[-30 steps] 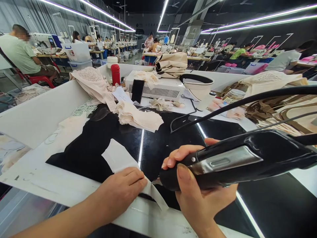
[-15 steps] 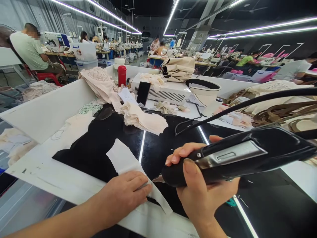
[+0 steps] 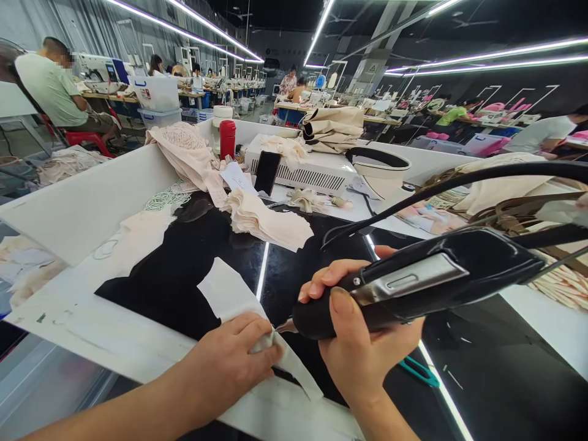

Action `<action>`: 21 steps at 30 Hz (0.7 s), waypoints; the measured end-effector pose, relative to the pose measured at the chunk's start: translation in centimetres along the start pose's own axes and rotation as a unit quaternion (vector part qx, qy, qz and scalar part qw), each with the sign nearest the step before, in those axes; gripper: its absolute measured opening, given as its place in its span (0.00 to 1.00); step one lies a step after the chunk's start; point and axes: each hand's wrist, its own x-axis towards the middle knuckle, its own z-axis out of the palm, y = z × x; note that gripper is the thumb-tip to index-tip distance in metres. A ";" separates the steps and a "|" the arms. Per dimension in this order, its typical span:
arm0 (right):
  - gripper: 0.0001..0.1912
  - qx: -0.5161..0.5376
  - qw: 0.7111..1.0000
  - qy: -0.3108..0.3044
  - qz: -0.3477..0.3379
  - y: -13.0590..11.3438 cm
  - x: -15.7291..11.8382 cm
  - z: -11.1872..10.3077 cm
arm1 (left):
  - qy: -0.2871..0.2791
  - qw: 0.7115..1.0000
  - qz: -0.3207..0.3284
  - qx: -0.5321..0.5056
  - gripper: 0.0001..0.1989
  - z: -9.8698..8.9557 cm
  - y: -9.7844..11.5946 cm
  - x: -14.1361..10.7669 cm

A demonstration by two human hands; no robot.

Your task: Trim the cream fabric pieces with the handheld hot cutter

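Observation:
A white, curved fabric piece (image 3: 229, 289) lies across the black work surface (image 3: 179, 288) near its front edge. My left hand (image 3: 225, 364) is closed on the middle of the piece, fingers bent and the fabric raised a little at the fingertips. My right hand (image 3: 367, 349) wraps around a black corded handheld tool (image 3: 427, 275) with a silver lever, the thumb lying on top by the lever. Its narrow metal tip (image 3: 286, 326) reaches the fabric's edge beside my left fingertips; whether it touches, I cannot tell.
A stack of cream fabric pieces (image 3: 271, 220) lies further back, near a phone (image 3: 266, 173), a red bottle (image 3: 227, 139) and a vented white box (image 3: 312, 174). The tool's thick cable (image 3: 441, 193) arches on the right. A teal-handled item (image 3: 419, 371) lies beside my right wrist.
The tool and my right hand have moved left, bringing the metal tip to the fabric's edge. The fabric by my left fingers is now slightly lifted. More of the teal item shows.

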 end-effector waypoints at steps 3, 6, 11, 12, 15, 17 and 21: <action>0.23 0.011 1.000 -0.007 -0.001 0.2 0.0 0.1 | 0.008 1.000 0.004 -0.003 0.11 0.0 0.1 0.0; 0.21 0.003 1.000 -0.009 0.001 0.3 0.0 0.2 | 0.006 1.000 -0.008 -0.010 0.12 -0.1 0.3 0.0; 0.24 -0.003 1.000 -0.016 -0.004 0.7 0.4 0.1 | -0.042 0.995 -0.046 -0.079 0.16 -1.2 -0.3 -0.3; 0.24 -0.006 1.000 -0.015 -0.004 0.8 0.6 0.1 | -0.047 0.994 -0.046 -0.092 0.19 -1.4 -0.7 -0.3; 0.23 -0.016 1.000 -0.010 -0.008 0.9 1.3 -0.2 | -0.056 0.995 -0.022 -0.074 0.29 -1.6 -1.9 -0.4; 0.22 -0.022 1.000 -0.002 -0.009 0.7 1.6 -0.5 | -0.068 0.997 -0.013 -0.045 0.29 -1.5 -2.6 -0.2; 0.21 -0.024 1.000 0.011 -0.008 -0.2 1.9 -1.4 | -0.073 0.997 -0.021 0.028 0.23 -0.8 -3.2 1.4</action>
